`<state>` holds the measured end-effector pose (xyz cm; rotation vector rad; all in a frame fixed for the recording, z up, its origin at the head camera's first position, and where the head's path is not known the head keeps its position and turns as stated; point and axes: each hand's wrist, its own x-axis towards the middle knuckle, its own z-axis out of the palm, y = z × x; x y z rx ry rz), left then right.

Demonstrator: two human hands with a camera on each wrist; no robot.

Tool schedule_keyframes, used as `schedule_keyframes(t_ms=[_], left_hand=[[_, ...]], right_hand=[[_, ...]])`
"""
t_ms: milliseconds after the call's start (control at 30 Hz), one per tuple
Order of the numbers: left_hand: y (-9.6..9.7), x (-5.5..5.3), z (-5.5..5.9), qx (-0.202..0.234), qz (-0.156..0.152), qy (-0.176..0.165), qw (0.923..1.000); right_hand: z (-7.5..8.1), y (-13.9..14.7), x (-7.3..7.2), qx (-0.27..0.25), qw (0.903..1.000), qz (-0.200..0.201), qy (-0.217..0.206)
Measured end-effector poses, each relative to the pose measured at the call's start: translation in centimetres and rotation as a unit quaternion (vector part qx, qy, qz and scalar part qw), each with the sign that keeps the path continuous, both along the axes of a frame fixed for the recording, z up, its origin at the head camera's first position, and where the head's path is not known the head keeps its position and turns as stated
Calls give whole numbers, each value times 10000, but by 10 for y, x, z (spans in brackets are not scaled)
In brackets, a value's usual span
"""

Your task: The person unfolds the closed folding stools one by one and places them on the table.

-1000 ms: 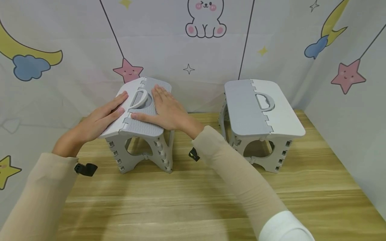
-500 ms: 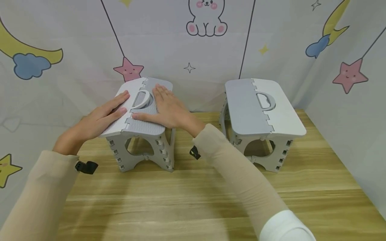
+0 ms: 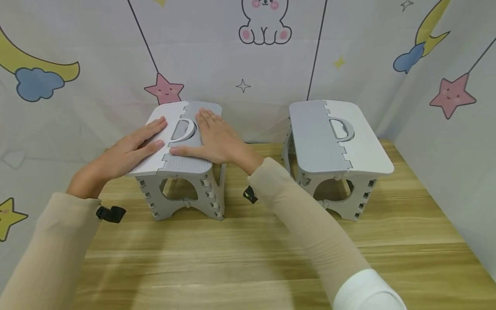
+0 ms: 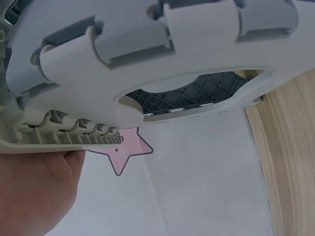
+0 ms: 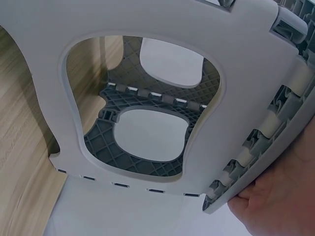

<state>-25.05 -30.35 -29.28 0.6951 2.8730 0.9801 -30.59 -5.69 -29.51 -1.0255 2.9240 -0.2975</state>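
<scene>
A grey and white folding stool (image 3: 190, 165) stands unfolded at the left of the table in the head view. My left hand (image 3: 125, 150) lies with straight fingers on the white half of its seat. Flat on the grey half rests my right hand (image 3: 218, 142), thumb stretched toward the seam. Between the two hands is the stool's carry handle (image 3: 185, 130). The seat looks nearly flat. In the left wrist view the hinged leg panel (image 4: 182, 91) shows under the seat; the right wrist view has a leg panel (image 5: 241, 98) with a large opening. Both wrist views hide most fingers.
A second folding stool (image 3: 321, 137), matching the first, stands unfolded to the right on the wood-grain table (image 3: 201, 262). A white curtain (image 3: 263, 69) printed with stars and moons hangs close behind and at both sides.
The left stool's seat has flattened from a slight peak along its seam, and its handle has sunk lower. Both hands have stayed on the seat, moving down a little with it.
</scene>
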Motion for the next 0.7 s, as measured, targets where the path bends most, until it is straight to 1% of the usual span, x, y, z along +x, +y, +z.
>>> schedule_keyframes(t_ms=[233,467,700], left_hand=[[1,-2,1,-36,-20,108,9999],[0,-1,1,-157,-81,127,9998],[1,0,4,-480,-37,266,9985]], right_hand=[[3,1,0,176,9998,36,-20],[4,0,0,302,9995,41,-38],[4,0,0,189,9998,55,-95]])
